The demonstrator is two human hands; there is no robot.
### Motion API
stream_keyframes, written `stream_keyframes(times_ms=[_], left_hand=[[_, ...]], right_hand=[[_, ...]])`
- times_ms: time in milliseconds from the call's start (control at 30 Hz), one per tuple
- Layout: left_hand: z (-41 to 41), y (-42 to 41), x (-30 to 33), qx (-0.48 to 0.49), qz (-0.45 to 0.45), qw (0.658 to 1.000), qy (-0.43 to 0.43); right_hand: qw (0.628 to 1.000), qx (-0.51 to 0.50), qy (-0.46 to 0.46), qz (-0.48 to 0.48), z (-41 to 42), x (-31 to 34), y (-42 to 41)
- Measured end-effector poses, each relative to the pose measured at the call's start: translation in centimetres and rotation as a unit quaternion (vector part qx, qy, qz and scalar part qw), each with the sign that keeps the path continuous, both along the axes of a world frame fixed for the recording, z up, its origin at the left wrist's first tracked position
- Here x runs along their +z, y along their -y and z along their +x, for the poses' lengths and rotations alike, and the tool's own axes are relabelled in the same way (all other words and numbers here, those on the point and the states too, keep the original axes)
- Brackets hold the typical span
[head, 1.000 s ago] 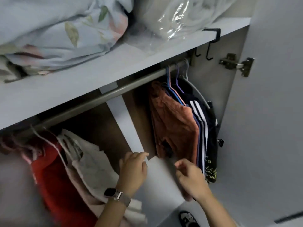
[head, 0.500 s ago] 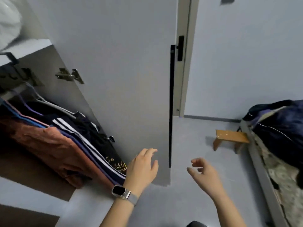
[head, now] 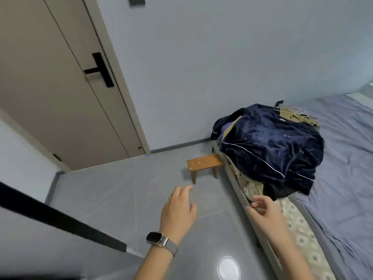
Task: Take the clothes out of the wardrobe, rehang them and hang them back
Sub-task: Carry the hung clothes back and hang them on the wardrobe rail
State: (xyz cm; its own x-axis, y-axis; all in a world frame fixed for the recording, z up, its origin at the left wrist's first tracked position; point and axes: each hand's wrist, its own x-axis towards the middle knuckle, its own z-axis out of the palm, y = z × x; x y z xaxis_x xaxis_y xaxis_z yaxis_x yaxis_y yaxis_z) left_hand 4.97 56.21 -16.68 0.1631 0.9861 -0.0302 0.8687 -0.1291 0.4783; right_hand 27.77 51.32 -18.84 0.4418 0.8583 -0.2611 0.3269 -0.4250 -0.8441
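— Low at centre of the view, the left hand (head: 178,209) hangs palm down over the floor (head: 113,190), fingers loosely spread, a watch (head: 156,238) on its wrist. What is it holding?

— Nothing. It is released, touching nothing. The right hand (head: 264,212), at about three o'clock from it, is also empty, its fingers gently curled and relaxed just above the bed's edge.

— Why held out like that?

— My guess: both are reaching toward the pile of clothes (head: 270,146), which lies at roughly one o'clock from the right hand, near but not yet touched. A dark blue velvety jacket (head: 280,138) tops the heap, with beige garments and what looks like a hanger beneath it at the far side.

— And why would the clothes be there?

— Probably laid on the bed (head: 347,178) so they can be put back on hangers; the mattress gives a wide flat place to work.

— Anything else nearby?

— A small wooden stool (head: 203,163) at twelve o'clock from the left hand, beside the bed frame; a closed door (head: 60,93) at ten o'clock. The wardrobe itself is out of view.
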Motion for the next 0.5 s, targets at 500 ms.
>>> stream_keyframes(times_ms=[500], left_hand=[[13.9, -28.5, -1.5, -0.17, -0.003, 0.985, -0.011]], right_hand=[[0.986, -0.165, 0.004, -0.004, 12.4, -0.9, -19.2]])
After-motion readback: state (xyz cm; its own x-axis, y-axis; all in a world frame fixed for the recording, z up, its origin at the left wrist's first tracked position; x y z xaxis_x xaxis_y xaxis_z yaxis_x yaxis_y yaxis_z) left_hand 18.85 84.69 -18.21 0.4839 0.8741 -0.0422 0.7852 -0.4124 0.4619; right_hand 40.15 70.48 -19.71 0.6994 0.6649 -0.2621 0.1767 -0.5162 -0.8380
